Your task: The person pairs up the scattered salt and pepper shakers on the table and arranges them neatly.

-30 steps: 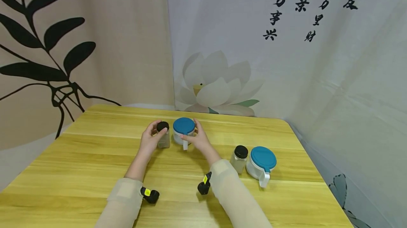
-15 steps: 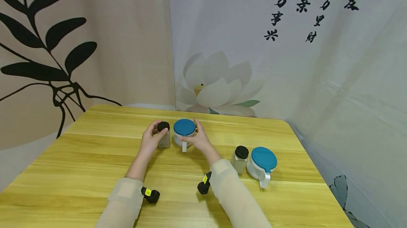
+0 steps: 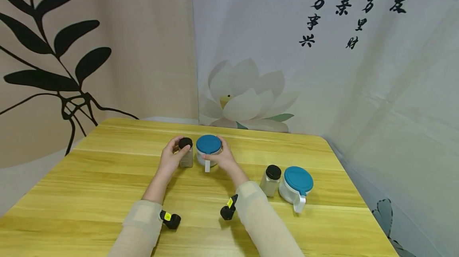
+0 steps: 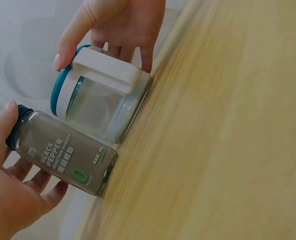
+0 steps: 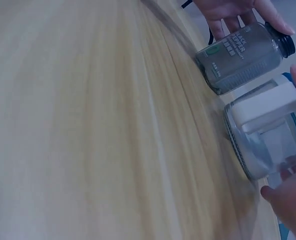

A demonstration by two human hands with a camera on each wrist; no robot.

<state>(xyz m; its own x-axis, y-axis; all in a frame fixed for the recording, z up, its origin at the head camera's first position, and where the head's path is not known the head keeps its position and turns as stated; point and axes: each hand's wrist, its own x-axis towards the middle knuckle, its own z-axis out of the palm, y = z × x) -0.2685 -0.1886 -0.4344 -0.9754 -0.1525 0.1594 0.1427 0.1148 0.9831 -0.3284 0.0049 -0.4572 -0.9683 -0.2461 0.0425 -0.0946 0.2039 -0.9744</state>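
Note:
My left hand (image 3: pixel 169 158) grips a black pepper bottle (image 4: pixel 65 152), its thumb on the black cap and the fingers behind. The bottle is upright on the table, and its printed label shows in the left wrist view. Just to its right, my right hand (image 3: pixel 226 157) holds a clear seasoning jar (image 4: pixel 100 102) with a blue lid (image 3: pixel 208 144). The thumb lies near the lid at the front, while the fingers go round the far right side. The jar's white handle (image 5: pixel 266 107) points toward me. Bottle and jar stand side by side, close together.
Nearer and to the right, a second black-capped bottle (image 3: pixel 270 181) stands beside another blue-lidded jar (image 3: pixel 297 185), close to my right sleeve. The wooden table (image 3: pixel 89 181) ends at a printed curtain (image 3: pixel 154 50) behind.
The jar in my right hand has shifted slightly toward me, and its handle has turned a little to the left. The left hand and pepper bottle stay in place; the view has drifted slightly.

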